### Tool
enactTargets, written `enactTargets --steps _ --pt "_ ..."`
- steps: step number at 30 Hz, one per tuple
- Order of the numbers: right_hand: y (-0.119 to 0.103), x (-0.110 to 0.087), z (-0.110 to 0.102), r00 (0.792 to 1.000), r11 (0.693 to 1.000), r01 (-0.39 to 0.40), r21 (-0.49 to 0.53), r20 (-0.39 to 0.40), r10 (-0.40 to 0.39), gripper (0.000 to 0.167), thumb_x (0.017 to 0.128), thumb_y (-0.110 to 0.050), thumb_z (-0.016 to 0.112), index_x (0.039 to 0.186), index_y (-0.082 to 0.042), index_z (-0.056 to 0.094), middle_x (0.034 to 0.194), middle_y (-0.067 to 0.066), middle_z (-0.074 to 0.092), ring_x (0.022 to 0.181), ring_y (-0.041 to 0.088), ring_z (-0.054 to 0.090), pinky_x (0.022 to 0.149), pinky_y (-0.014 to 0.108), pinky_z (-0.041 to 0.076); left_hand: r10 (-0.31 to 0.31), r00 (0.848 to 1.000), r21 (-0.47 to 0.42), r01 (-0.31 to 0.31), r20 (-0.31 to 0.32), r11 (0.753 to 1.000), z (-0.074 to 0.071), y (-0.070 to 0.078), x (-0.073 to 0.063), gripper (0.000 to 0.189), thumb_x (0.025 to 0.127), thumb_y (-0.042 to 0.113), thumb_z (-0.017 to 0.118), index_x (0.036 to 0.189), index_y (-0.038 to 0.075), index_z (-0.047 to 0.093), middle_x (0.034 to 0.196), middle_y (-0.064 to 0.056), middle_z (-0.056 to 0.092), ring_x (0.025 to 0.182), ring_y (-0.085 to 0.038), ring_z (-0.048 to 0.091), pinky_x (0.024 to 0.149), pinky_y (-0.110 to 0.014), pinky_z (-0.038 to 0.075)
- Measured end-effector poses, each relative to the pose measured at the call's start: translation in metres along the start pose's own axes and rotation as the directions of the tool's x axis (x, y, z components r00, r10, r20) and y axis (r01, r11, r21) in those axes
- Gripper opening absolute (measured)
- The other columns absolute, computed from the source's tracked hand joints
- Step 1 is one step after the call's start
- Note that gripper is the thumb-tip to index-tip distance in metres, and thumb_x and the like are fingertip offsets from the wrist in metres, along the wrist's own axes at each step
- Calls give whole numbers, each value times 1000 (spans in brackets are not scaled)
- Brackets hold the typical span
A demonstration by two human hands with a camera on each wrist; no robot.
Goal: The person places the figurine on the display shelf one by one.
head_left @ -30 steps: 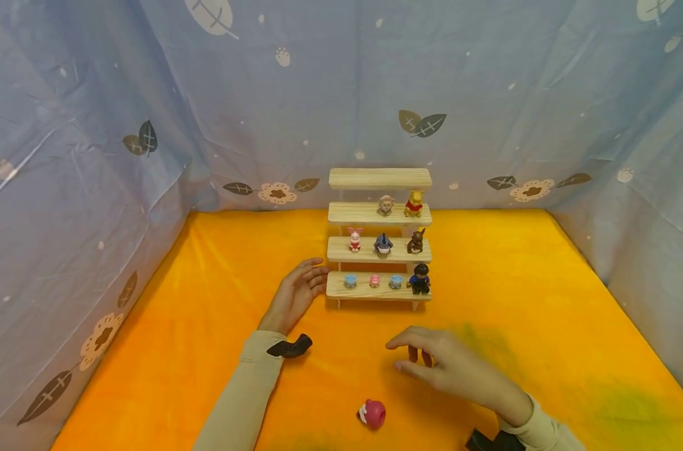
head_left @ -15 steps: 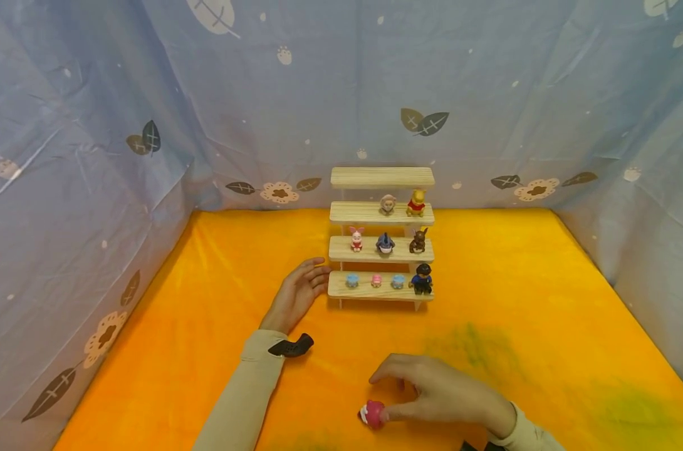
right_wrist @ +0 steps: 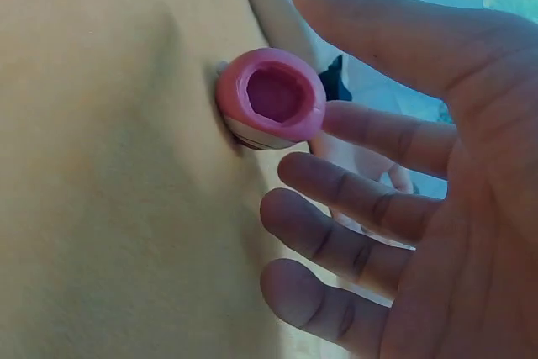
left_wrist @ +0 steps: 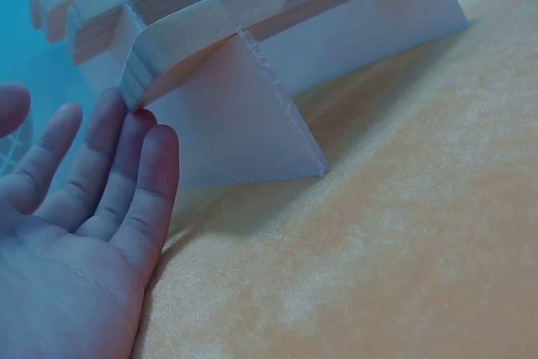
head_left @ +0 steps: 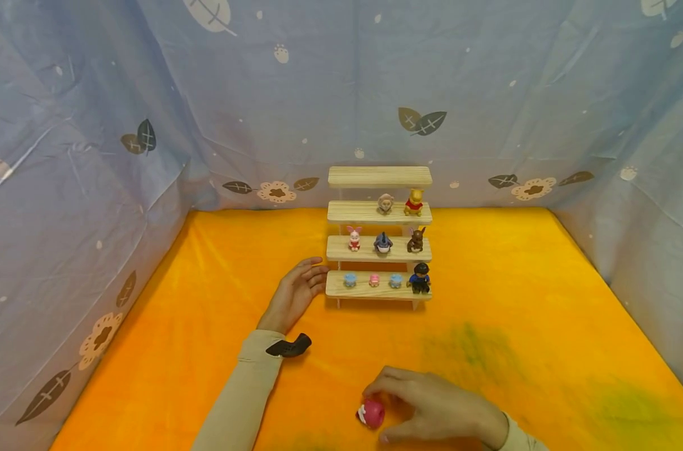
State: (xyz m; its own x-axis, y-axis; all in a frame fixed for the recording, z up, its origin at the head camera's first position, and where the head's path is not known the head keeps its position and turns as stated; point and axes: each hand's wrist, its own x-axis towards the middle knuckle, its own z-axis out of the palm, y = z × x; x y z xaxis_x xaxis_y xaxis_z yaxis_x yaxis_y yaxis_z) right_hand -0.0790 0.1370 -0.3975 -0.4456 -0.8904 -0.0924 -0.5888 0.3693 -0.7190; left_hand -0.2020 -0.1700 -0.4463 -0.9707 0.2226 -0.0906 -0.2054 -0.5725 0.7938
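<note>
A small dark-pink toy figure (head_left: 372, 413) with a white patch lies on the orange cloth; in the right wrist view its hollow base (right_wrist: 277, 94) faces the camera. My right hand (head_left: 432, 404) is around its right side, index fingertip at the toy or just behind it, thumb apart. Beside the tiered wooden shelf (head_left: 341, 293) rests my left hand (head_left: 292, 297), palm turned inward. Its loosely extended fingers (left_wrist: 155, 174) reach the left end of the lowest step; one fingertip appears to touch the board's corner.
On the lowest step stand two blue figures (head_left: 349, 280), a pink one (head_left: 374, 280) and a dark-haired figure (head_left: 420, 279). Higher up sit a piglet (head_left: 354, 239), a donkey (head_left: 383, 243), a brown figure (head_left: 416, 240), a beige one (head_left: 385, 203) and a yellow bear (head_left: 413, 203). Patterned curtains (head_left: 296, 94) enclose the cloth.
My right hand has come down and left, nearer me, from above the cloth to the pink toy, its thumb now clear of it. My left hand stays at the shelf.
</note>
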Motion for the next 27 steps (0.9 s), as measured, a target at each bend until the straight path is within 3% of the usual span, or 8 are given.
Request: enactTargets --steps 12,16,23,27 --pt "-1 5 8 999 1000 -27 4 -23 27 28 101 -44 60 125 -32 64 116 -18 63 96 -8 56 80 17 51 1 1000 4 -1 1 1000 1 0 0 38 111 29 40 139 5 44 119 -6 62 106 -19 60 92 -29 52" --pt "-1 6 9 999 999 -41 25 -21 42 27 99 -46 61 123 -33 65 115 -19 63 95 -9 56 79 17 51 0 1000 6 0 0 1000 1 0 0 47 111 29 39 147 -1 37 120 -7 62 106 -19 60 92 -30 52" --pt "1 10 14 998 999 7 44 -60 -4 27 100 -45 60 122 -31 65 113 -18 64 94 -9 56 80 16 51 0 1000 12 0 -3 1000 0 0 0 48 110 29 40 147 -1 36 122 -8 60 107 -20 59 92 -30 52" --pt "2 11 15 998 997 -24 74 -53 28 31 99 -45 61 125 -27 64 114 -17 65 93 -9 56 80 17 51 -1 1000 11 1 2 1000 0 1 1 51 111 29 39 150 -3 32 123 -9 59 108 -19 59 92 -30 52"
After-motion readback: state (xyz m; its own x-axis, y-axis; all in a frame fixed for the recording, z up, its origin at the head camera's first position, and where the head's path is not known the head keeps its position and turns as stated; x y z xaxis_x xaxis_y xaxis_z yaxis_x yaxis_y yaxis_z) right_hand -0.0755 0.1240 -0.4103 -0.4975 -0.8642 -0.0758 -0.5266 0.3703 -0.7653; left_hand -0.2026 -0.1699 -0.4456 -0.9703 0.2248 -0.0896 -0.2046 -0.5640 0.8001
